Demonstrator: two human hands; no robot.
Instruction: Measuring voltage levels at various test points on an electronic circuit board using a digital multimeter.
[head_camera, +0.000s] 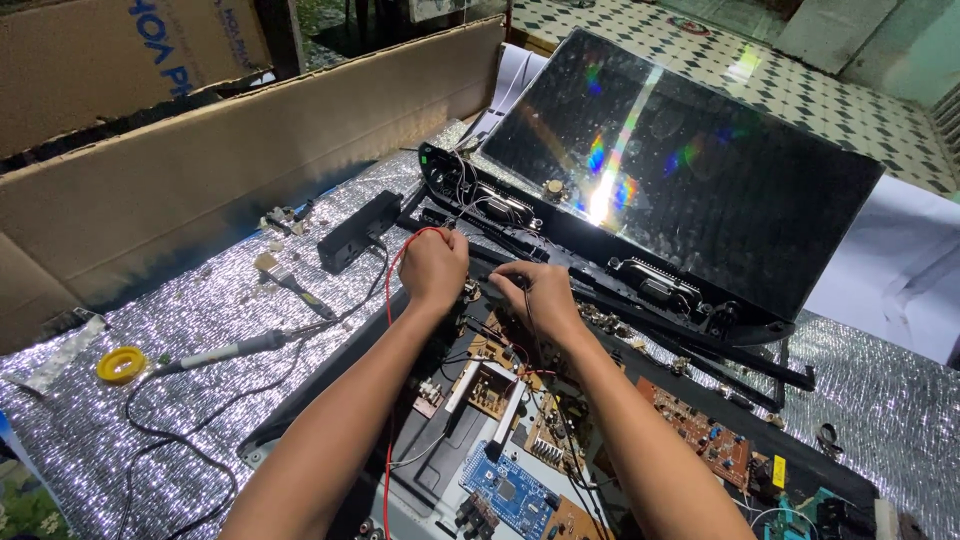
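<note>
Head view: a person's two bare forearms reach forward over an opened flat television lying on a silver padded worktop (150, 330).
Left hand: the left hand (433, 268) is closed into a loose fist, fingers curled tight on a red wire (389, 300); the fingertips themselves are hidden behind the knuckles.
Red wire: it loops up over the left hand, then runs down along the left forearm toward the bottom edge, its long line nearly straight up and down.
Right hand: the right hand (540, 295) sits just beside the left, fingers bent narrow and pinched downward at a black wire (528, 318) by the circuit boards; whether they fully grip it cannot be told.
Circuit boards: brown boards (700, 430) and a blue board (508, 490) lie under the forearms in the open chassis.
Screen: a dark glossy screen panel (690, 150) lies beyond the hands, its long side slanting from upper left to lower right.
Left of the hands: a soldering iron (225, 352) points right, with a yellow solder reel (121, 364) near its handle and a black box (358, 230) farther back.
Behind: a cardboard sheet (220, 150) stands along the worktop's far edge.
</note>
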